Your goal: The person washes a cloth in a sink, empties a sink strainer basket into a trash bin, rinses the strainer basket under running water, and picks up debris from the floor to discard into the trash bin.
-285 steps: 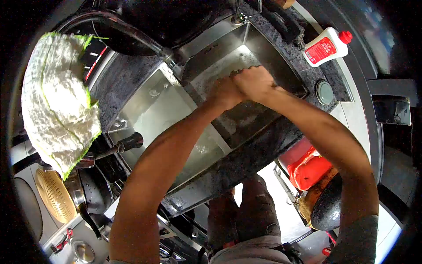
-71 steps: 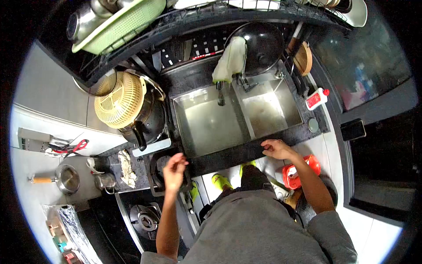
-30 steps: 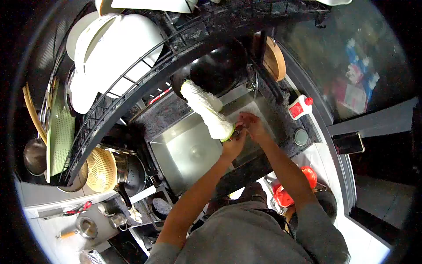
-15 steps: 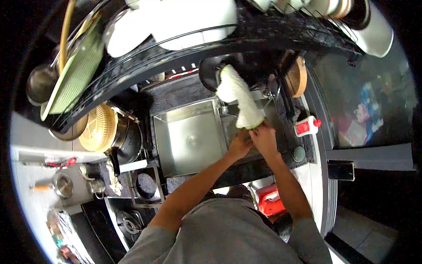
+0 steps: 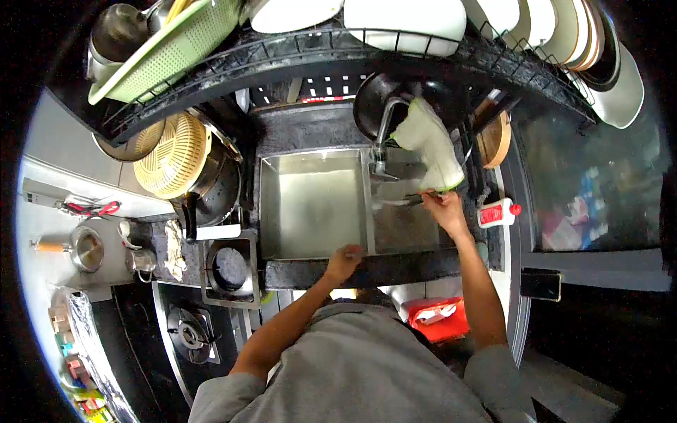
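A white towel (image 5: 437,151) with green edging hangs above the right side of the double sink. My right hand (image 5: 446,211) is at its lower hem, with thumb and fingers closed on the cloth. Near the front rim of the sink (image 5: 317,258), my left hand (image 5: 344,262) is away from the towel. Its fingers are loosely apart and nothing shows in them. A metal faucet (image 5: 381,144) stands between the two basins, just left of the towel.
A black wok (image 5: 374,106) hangs behind the faucet. On the right counter stands a white bottle with a red cap (image 5: 497,213). A dish rack (image 5: 317,53) with bowls and plates spans overhead. A yellow basket (image 5: 169,158) and a gas burner (image 5: 189,335) are at left.
My left hand has left the towel and moved down and left to the sink's front edge. My right hand stays at the hem. The camera view has shifted.
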A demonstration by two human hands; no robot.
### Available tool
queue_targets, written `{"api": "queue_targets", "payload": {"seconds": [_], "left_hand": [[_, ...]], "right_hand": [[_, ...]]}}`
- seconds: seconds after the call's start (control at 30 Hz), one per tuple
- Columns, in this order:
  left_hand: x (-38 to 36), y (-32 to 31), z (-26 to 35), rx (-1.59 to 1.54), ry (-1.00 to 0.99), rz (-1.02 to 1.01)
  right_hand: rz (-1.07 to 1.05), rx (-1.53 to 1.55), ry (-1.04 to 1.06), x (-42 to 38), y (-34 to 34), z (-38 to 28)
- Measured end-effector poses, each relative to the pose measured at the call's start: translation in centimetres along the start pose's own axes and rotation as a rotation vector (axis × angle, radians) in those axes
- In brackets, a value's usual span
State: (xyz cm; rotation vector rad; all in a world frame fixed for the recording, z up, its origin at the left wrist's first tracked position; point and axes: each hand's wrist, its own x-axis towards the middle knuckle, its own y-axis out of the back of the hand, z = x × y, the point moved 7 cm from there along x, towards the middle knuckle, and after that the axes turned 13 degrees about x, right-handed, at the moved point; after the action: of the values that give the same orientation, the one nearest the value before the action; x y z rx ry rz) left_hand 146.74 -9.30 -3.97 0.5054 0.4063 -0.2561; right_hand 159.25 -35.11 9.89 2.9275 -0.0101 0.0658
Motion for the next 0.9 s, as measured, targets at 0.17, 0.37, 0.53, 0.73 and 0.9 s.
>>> {"api": "queue_targets", "payload": {"seconds": [0.17,0.37,0.53,0.73,0.9], "left_hand": [[-0.4,-0.6,-3.1,-0.142,0.014,-0.017],[-1.6,0.1,-1.8,-0.204,-0.113,0.038],[-1.2,-1.4,-4.7,-0.124,0.023,-0.021],[-2.1,0.0,-2.4,-0.163,0.009,0.000],[-1.8,0.4,-3.4,-0.106,-0.011,0.013]], "right_hand": [[-0.276,0.082,-0.204,-1.1,-0.4,-0.1],[-0.224,-0.190,-0.199,-1.4,2.1,1.2],[-0.137,-0.609,-0.224,-1.3,3.5,-3.6],[0.037,-0.873,-0.143,0.5,5.5,-2.7],[0.242,-0.600,0.223,2.1,5.6,-2.3]]}}
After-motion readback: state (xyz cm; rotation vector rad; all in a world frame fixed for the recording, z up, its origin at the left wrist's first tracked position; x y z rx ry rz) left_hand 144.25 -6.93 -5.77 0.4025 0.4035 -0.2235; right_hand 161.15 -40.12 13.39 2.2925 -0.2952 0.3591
